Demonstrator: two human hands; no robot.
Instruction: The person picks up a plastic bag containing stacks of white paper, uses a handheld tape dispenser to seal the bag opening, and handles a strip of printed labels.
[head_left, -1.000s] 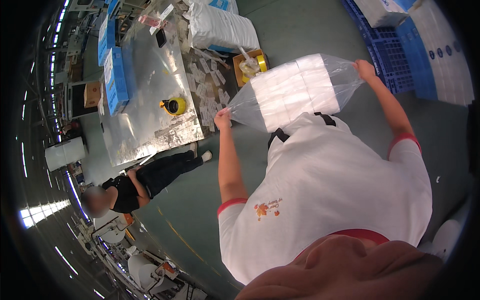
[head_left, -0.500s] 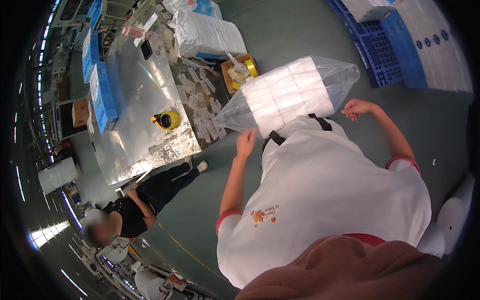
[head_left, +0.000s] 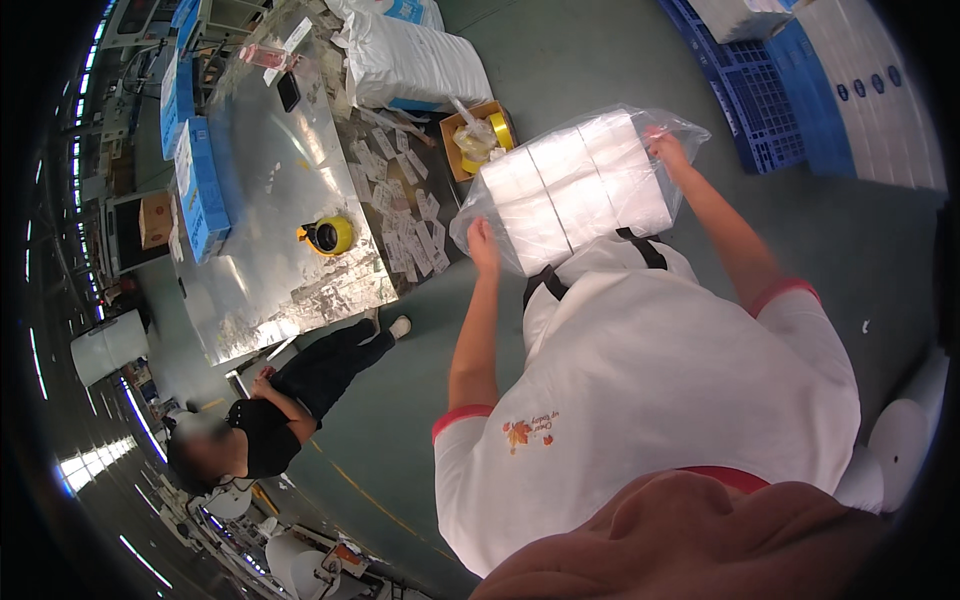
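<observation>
In front of my body a clear plastic bag (head_left: 688,127) is wrapped around a bundle of white blocks (head_left: 575,185), set in rows with dark seams between them. My left hand (head_left: 483,245) is closed on the film at the bundle's left end. At the right end, my right hand (head_left: 668,148) has its fingers closed at the gathered film, partly behind the clear plastic. The bag's ends lie crumpled close to the bundle. What lies under the bundle is hidden.
Left stands a metal table (head_left: 270,190) with a yellow tape dispenser (head_left: 328,236), a phone (head_left: 288,92) and paper labels (head_left: 410,215). A cardboard box (head_left: 455,150) with tape rolls adjoins white sacks (head_left: 415,70). A blue pallet (head_left: 745,100) is far right. Another person (head_left: 270,420) stands lower left.
Both hands have come onto the bag's ends, the right one moving up and left from apart. The flared film ends have been drawn in toward the bundle.
</observation>
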